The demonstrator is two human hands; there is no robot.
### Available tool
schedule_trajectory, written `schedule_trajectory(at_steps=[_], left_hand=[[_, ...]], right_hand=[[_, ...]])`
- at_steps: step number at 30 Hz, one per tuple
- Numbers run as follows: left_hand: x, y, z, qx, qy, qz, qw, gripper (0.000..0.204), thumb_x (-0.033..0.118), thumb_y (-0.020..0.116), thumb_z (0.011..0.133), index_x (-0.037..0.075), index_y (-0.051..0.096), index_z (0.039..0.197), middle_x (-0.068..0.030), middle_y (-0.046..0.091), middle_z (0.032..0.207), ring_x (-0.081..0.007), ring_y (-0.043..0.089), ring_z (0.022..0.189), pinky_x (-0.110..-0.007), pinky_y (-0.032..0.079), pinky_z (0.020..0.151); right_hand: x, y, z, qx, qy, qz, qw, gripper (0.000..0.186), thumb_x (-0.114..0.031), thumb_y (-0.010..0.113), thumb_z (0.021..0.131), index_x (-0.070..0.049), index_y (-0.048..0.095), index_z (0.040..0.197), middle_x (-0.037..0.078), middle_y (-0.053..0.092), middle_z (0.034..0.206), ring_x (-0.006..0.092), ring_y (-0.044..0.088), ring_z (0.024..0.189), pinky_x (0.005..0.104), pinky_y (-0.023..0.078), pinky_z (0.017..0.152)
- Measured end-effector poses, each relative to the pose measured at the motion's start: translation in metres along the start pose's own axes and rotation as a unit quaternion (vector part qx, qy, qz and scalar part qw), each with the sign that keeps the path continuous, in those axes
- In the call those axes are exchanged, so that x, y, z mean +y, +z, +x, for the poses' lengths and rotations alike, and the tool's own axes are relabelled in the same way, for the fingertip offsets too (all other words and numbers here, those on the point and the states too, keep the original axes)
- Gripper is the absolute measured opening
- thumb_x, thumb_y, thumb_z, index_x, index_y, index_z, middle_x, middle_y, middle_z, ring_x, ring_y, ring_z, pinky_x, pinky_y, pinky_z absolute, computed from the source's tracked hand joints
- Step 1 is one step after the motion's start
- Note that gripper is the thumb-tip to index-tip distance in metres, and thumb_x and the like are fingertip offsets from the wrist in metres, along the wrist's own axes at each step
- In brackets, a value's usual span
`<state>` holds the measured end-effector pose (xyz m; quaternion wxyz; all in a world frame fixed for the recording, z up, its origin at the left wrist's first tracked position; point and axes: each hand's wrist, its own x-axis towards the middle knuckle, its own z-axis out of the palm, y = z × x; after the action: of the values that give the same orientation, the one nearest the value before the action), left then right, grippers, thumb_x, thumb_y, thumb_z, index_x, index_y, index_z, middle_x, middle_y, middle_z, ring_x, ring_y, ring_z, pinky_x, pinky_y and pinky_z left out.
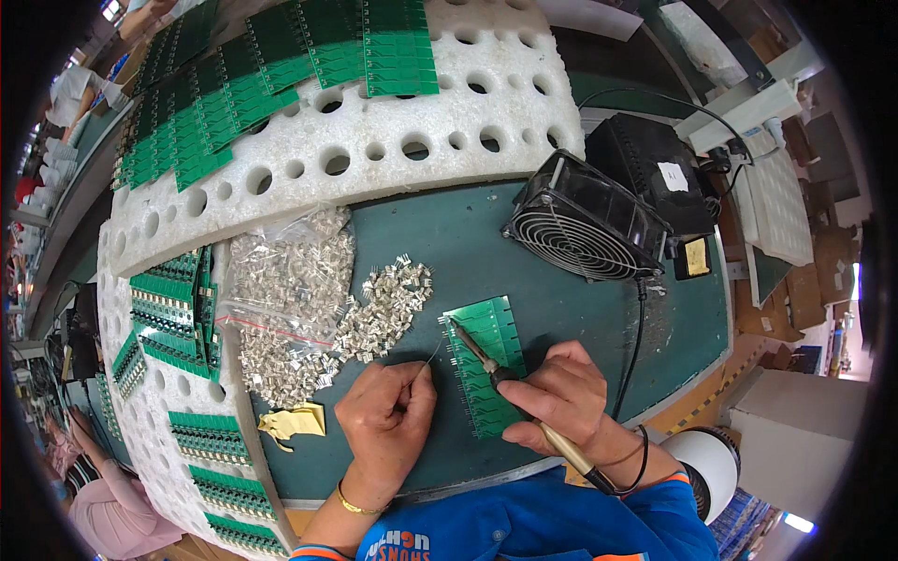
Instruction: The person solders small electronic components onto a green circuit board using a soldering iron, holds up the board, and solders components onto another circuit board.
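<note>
A green circuit board panel (500, 327) lies on the dark green bench mat, with a row of pins along its left edge. My right hand (572, 397) grips a soldering iron (567, 451) like a pen, its tip at the panel's upper left corner. Just left of the panel, my left hand (385, 411) is closed in a pinch on a thin solder wire (436, 350), which rises toward the panel's left edge. Whether the wire touches the iron's tip is too small to tell. A loose pile of small white connectors (388, 304) sits beyond my left hand.
A clear plastic bag of connectors (290, 266) lies left of the pile, above a yellow paper scrap (297, 423). White foam boards (374, 173) carry stacked green panels (402, 47). A black fan (585, 224) stands at the back right. Other people are at the far left.
</note>
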<state>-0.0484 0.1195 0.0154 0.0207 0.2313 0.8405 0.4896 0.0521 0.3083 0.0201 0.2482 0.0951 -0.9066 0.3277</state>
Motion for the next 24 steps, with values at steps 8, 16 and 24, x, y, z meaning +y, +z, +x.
schedule_trajectory(at_steps=[8,16,24], left_hand=[[0.0035,0.0,-0.0003,-0.008,-0.033,-0.006,0.999,0.006,-0.004,0.073,0.08,0.001,0.07,0.081,-0.0035,0.056,0.062,-0.0109,0.047,0.054,-0.026,0.036,0.05],[0.0014,-0.0011,0.0004,-0.005,0.005,0.005,1.0,0.009,-0.005,0.073,0.078,0.001,0.072,0.083,-0.0044,0.055,0.061,-0.0114,0.049,0.051,-0.026,0.038,0.046],[0.0045,-0.0008,-0.0002,-0.005,-0.028,-0.004,1.0,0.006,-0.004,0.072,0.078,0.001,0.071,0.08,-0.0038,0.056,0.062,-0.0118,0.048,0.053,-0.026,0.036,0.049]], right_hand=[[0.0004,0.0015,-0.0011,0.012,-0.003,-0.006,1.0,0.043,-0.046,0.075,0.081,-0.009,0.07,0.103,0.0,0.054,0.064,0.0171,0.051,0.054,0.0333,0.043,0.064],[-0.0005,0.0008,-0.0007,-0.002,-0.012,-0.02,1.0,0.045,-0.047,0.074,0.081,-0.009,0.069,0.104,-0.001,0.053,0.063,0.0164,0.051,0.053,0.0324,0.043,0.064],[-0.0005,0.0014,-0.0014,0.002,-0.009,-0.01,1.0,0.047,-0.046,0.077,0.079,-0.008,0.069,0.106,-0.001,0.054,0.064,0.0164,0.052,0.053,0.0316,0.044,0.063]])
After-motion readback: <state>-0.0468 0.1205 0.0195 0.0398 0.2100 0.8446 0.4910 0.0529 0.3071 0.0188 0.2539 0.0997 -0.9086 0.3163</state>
